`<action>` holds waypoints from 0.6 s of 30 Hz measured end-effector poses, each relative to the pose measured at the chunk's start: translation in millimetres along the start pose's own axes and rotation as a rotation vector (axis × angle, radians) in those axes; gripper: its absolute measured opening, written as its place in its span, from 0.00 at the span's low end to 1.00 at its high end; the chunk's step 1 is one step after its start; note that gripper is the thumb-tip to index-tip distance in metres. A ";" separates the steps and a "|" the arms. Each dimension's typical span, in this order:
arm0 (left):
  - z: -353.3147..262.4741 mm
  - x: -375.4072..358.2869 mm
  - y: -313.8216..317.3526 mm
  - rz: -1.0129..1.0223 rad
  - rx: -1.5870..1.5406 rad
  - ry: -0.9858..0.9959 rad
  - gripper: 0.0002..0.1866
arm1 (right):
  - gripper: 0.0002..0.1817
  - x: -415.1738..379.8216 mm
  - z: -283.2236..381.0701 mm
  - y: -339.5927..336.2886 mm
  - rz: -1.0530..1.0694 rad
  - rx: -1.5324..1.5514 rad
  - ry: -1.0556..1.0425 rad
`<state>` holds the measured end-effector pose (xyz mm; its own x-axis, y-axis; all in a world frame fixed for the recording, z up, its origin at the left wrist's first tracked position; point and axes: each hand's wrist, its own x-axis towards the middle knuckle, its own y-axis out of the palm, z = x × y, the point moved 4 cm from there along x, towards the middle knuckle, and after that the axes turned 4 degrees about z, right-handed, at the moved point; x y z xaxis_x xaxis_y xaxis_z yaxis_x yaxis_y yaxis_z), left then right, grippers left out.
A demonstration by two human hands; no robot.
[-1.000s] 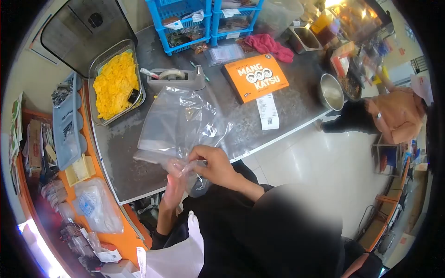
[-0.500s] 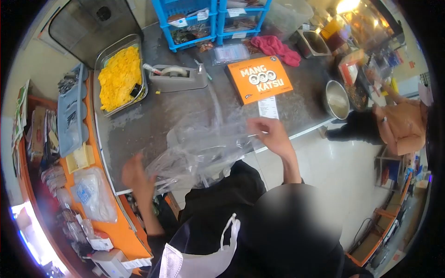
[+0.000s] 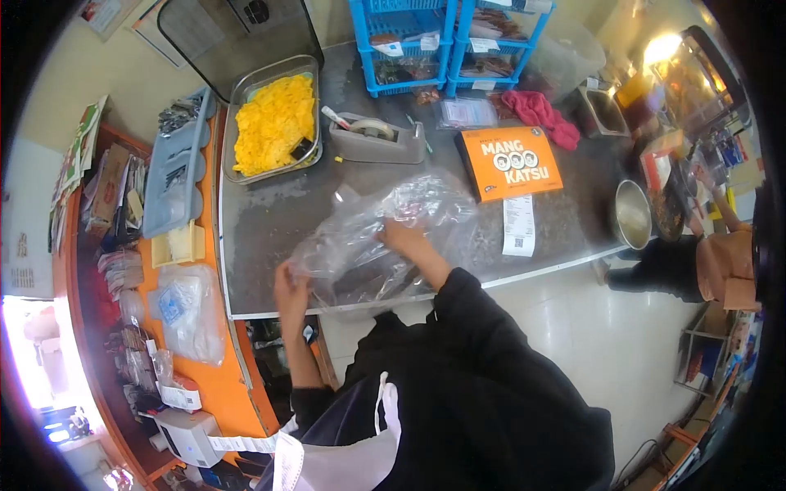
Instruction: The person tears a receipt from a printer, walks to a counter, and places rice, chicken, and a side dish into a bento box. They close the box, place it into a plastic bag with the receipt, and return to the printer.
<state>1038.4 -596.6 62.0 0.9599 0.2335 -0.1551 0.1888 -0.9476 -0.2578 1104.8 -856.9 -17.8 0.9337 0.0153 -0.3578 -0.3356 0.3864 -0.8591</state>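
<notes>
A large clear plastic bag (image 3: 426, 200) lies crumpled and partly spread over the dark counter's front part. At its lower left edge is my left hand (image 3: 291, 288), fingers bent and closed on the film. My right hand (image 3: 407, 243) is at the middle of the bag, its fingers curled into the plastic and partly covered by it. An orange box (image 3: 512, 164) with printed lettering sits to the right of the bag, with a paper receipt (image 3: 518, 225) sticking out in front. Behind the bag stands a grey tape dispenser (image 3: 377, 146) with a marker on it.
A glass tray of yellow food (image 3: 274, 123) stands at the back left. Blue basket racks (image 3: 409, 74), a pink cloth (image 3: 540, 114) and a metal bowl (image 3: 630, 214) are further along the counter (image 3: 262, 237). Another person (image 3: 725, 266) stands at far right.
My right hand has moved left, from beside the receipt into the middle of the bag. The bag now lies further onto the counter. The view has shifted, moving the scene rightward.
</notes>
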 end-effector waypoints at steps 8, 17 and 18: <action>-144.5 -99.0 104.6 1.079 0.031 0.430 0.05 | 0.35 55.8 -5.7 38.1 0.309 -0.317 0.304; -73.0 78.5 124.6 0.559 1.120 1.110 0.25 | 0.52 -107.8 -58.7 -18.3 -0.039 -0.337 0.002; -85.9 72.1 121.0 0.588 1.108 1.169 0.27 | 0.53 -110.7 -68.3 -19.5 -0.013 -0.327 -0.010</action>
<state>1148.3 -713.2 101.5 0.5671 -0.8129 0.1327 0.0434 -0.1314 -0.9904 999.5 -929.1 13.5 0.9387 0.0224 -0.3440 -0.3447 0.0701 -0.9361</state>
